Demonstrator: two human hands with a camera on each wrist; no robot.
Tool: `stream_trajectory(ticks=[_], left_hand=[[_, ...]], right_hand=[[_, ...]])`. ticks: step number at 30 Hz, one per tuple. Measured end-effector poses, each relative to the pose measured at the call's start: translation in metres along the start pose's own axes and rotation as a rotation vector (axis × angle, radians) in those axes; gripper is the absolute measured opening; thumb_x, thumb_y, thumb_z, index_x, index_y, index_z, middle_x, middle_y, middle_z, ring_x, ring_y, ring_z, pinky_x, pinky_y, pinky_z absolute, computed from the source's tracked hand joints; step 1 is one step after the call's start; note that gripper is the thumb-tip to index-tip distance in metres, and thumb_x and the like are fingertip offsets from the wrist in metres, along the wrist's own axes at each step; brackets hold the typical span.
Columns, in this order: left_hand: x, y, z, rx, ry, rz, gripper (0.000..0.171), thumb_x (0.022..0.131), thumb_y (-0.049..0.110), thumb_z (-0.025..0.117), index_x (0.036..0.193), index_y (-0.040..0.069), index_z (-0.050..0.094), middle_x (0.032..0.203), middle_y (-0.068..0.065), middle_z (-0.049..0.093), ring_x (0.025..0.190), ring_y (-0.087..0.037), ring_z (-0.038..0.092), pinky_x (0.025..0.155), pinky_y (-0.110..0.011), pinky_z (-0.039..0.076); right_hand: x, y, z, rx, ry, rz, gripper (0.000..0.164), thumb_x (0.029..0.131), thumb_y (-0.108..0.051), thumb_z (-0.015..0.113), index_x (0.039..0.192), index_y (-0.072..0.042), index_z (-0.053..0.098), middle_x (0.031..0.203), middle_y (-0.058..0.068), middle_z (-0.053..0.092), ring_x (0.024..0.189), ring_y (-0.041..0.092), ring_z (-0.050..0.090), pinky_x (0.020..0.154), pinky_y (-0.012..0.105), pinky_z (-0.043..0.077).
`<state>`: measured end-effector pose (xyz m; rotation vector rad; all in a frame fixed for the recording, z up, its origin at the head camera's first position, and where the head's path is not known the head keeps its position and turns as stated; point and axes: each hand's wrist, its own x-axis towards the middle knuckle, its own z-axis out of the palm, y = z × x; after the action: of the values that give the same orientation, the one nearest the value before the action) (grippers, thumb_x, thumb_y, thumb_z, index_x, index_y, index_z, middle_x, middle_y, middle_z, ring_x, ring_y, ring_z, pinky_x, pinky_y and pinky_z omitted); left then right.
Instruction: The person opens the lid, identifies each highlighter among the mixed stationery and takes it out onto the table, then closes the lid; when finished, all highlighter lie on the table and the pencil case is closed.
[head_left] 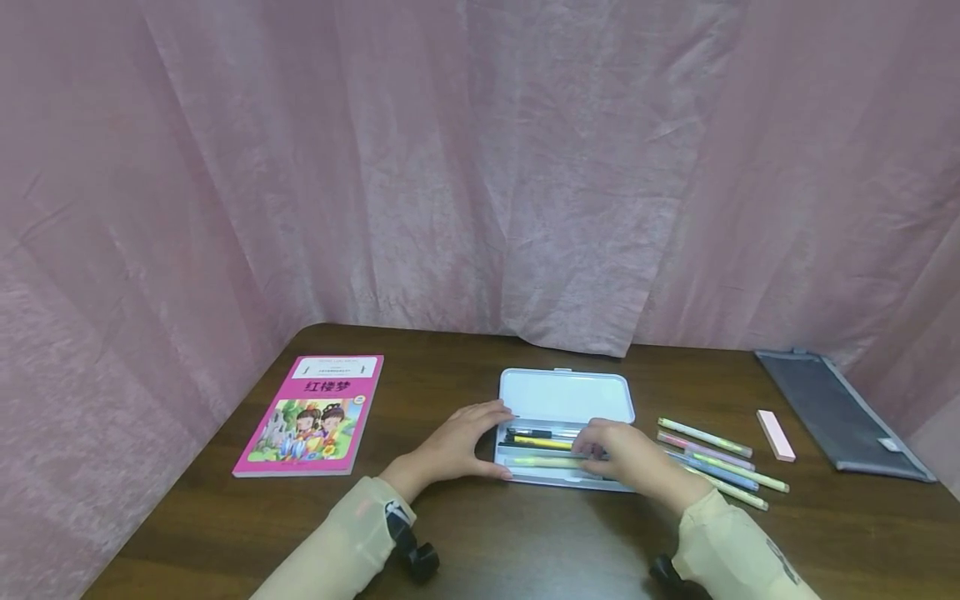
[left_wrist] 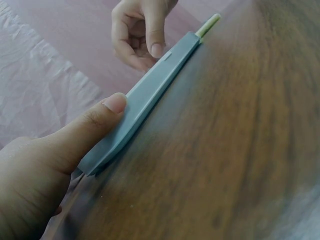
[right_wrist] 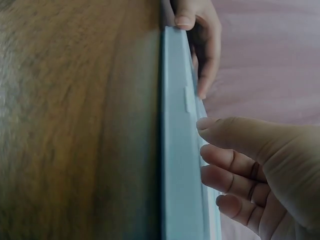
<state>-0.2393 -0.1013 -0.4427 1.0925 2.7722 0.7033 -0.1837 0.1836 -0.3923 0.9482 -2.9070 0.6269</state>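
Note:
A pale blue pencil case (head_left: 566,395) lies on the table with its lid tipped back. Inside it are a black pen (head_left: 531,432), a yellow pen (head_left: 542,442) and a pale green marker (head_left: 542,462). My left hand (head_left: 459,443) grips the case's left end, thumb (left_wrist: 115,104) on its front wall. Over the right part of the case hovers my right hand (head_left: 628,457). In the right wrist view its fingers (right_wrist: 232,182) are loosely bent beside the thumb, with nothing seen between them. The hand hides part of the case's right side.
Several pastel markers (head_left: 705,437) lie to the right of the case. Farther right are a pink and white eraser-like block (head_left: 776,435) and a flat grey pouch (head_left: 840,417). At the left lies a pink book (head_left: 311,417). A pink curtain (head_left: 480,167) hangs behind the table.

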Motion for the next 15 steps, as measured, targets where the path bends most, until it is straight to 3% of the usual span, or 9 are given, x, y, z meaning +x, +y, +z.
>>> stream_trajectory(ticks=[8, 15], left_hand=[[0.0001, -0.0010, 0.0000, -0.005, 0.000, 0.002, 0.082, 0.075, 0.063, 0.070, 0.143, 0.027, 0.043, 0.155, 0.003, 0.037, 0.145, -0.018, 0.031, 0.118, -0.047, 0.027], [-0.0006, 0.0003, -0.0002, -0.002, 0.010, 0.009, 0.082, 0.075, 0.063, 0.070, 0.143, 0.026, 0.043, 0.154, 0.001, 0.038, 0.144, -0.020, 0.033, 0.117, -0.049, 0.028]], right_hand=[[0.0028, 0.0012, 0.0076, -0.052, 0.024, -0.071, 0.010, 0.081, -0.014, 0.075, 0.091, -0.015, 0.073, 0.083, -0.008, 0.064, 0.074, 0.004, 0.060, 0.066, 0.021, 0.052], [0.0030, 0.0003, 0.0105, -0.067, 0.030, -0.076, 0.009, 0.080, -0.013, 0.076, 0.089, -0.014, 0.074, 0.084, -0.007, 0.066, 0.074, 0.004, 0.061, 0.066, 0.020, 0.052]])
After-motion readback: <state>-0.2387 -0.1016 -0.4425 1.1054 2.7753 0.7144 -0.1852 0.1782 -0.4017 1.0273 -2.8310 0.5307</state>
